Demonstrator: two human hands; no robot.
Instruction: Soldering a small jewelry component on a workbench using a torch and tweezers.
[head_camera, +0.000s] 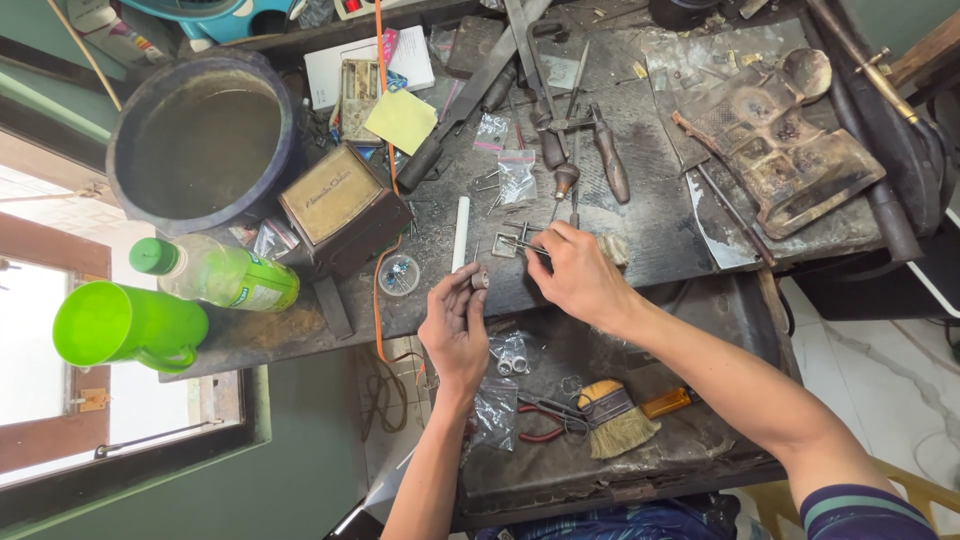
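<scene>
Ring-like metal piece (481, 280) sits pinched in the left hand (455, 325) over the bench (660, 215) edge, the right hand (575, 272) gripping tweezers (527, 245); slipping, it could drop into the drawer clutter.

Bare forearms; R sleeve (862, 508) dark navy (pale stripes).

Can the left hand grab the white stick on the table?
Probably yes. The left hand sits just below the white stick with nothing between them, though its fingers already pinch a small ring.
</scene>
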